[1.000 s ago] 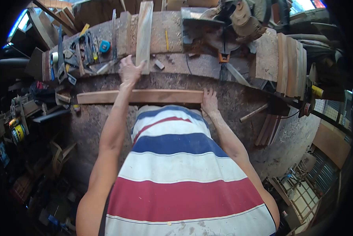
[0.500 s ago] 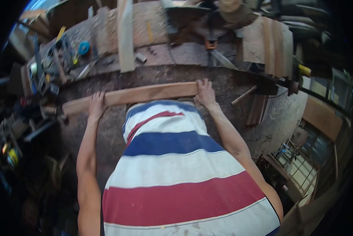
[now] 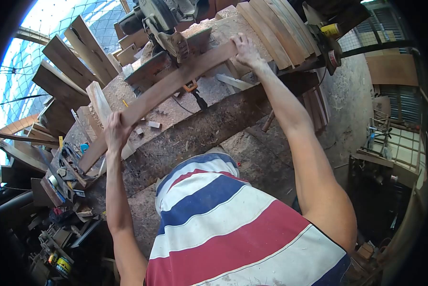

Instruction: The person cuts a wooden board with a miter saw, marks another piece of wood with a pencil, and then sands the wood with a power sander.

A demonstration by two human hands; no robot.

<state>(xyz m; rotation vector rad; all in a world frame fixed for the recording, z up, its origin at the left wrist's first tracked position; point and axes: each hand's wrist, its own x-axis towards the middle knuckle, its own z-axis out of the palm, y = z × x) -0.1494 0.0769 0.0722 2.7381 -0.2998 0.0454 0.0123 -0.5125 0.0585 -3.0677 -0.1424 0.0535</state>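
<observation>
A long wooden plank (image 3: 159,94) runs at a slant above the workbench, its right end higher in the head view. My left hand (image 3: 115,131) is closed round it, some way in from its lower left end. My right hand (image 3: 246,51) grips the far right end, fingers over the top edge. The plank's middle lies in front of a dark power saw (image 3: 168,35) with a metal fence (image 3: 149,74). Below the plank, an orange and black tool (image 3: 191,86) rests at the bench edge.
The dusty workbench (image 3: 176,128) carries small offcuts (image 3: 154,125) and hand tools (image 3: 68,164) at its left end. Stacked boards (image 3: 271,31) lie at the back right, beside a wheel-like machine part (image 3: 334,58). More boards (image 3: 61,86) lean at the far left.
Both hands have lifted the plank away from my body, up and forward over the bench to the saw. It is now more tilted, right end higher. My view has shifted, showing the saw.
</observation>
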